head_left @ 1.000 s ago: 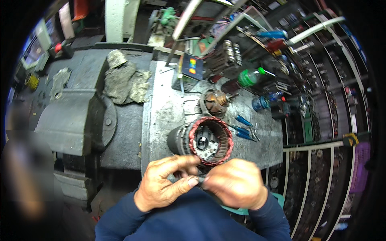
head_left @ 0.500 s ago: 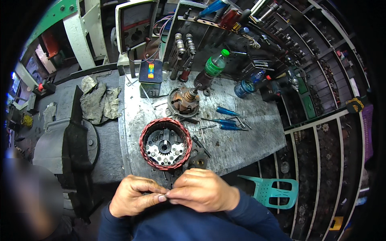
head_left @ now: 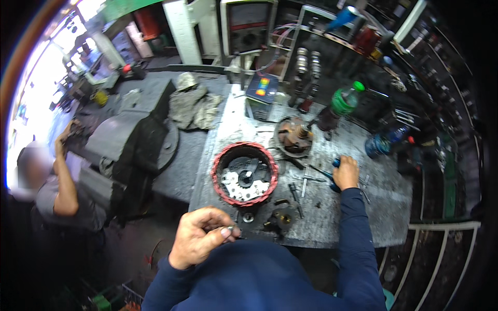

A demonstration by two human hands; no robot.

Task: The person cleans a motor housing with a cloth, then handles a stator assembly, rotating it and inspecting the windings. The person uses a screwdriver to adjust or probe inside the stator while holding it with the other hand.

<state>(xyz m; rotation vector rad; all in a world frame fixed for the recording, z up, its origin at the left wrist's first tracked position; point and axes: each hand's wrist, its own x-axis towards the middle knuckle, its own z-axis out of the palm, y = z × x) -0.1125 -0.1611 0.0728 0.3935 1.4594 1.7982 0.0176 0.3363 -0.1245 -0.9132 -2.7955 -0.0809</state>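
Observation:
My left hand [head_left: 205, 233], near the bench's front edge, pinches a small metal part [head_left: 231, 228] between thumb and fingers; its exact kind is too small to tell. Out to the right, my right hand [head_left: 346, 173] has its fingers curled over a blue-handled screwdriver [head_left: 336, 163]. Another blue handle [head_left: 335, 187] lies under that hand, partly covered. Between my hands stands an alternator stator [head_left: 217, 182] with red windings, a toothed hub and pale plates inside it. A rusty alternator rotor [head_left: 294, 137] sits behind it.
A bottle with a green cap [head_left: 342, 101] and a blue bottle [head_left: 377, 146] stand at the back. Grey rags [head_left: 194, 106] lie left of the metal benchtop [head_left: 384, 207]. A round part [head_left: 284, 218] rests near the front. A co-worker's arm [head_left: 65, 181] is at far left.
My right hand has left my left hand and reached right to the screwdrivers. My left hand keeps the small part. The view has swung left, bringing a co-worker into clearer sight.

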